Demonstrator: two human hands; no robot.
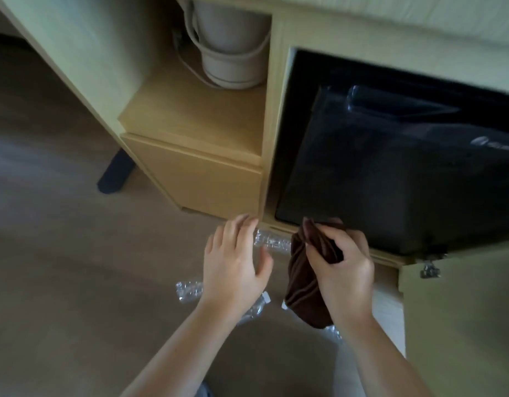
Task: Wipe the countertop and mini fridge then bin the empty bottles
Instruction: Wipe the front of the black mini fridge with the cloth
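The cloth (303, 285), dark brown, is held bunched in the right grip (342, 267), whose fingers and thumb are curled round its upper folds; the rest of it is left hanging below the wrist, above the floor (61, 230); the right grip is placed just in front of the lower left corner of the fridge (390, 179), though contact between cloth and fridge cannot be made out. The left grip (236, 262) is held open, palm down, with fingers relaxed and slightly spread; its fingertips are seen over the left end of a crushed bottle (273, 242), and whether that bottle is touched cannot be told. This clear bottle is laid on the floor along the foot of the cabinet (273, 116), between the two grips; a second bottle (190, 290) is laid on the floor left of the left wrist; a third bottle (256, 308), white-capped, is partly hidden under the left forearm; a fragment of further clear plastic (335, 332) is seen beneath the hanging cloth. The black fridge is set inside the right bay of the cabinet; the bay's door (459, 325) is swung open at the right. In the left bay a beige pot (233, 47) is stood on a shelf (196, 116), above a drawer (196, 179).
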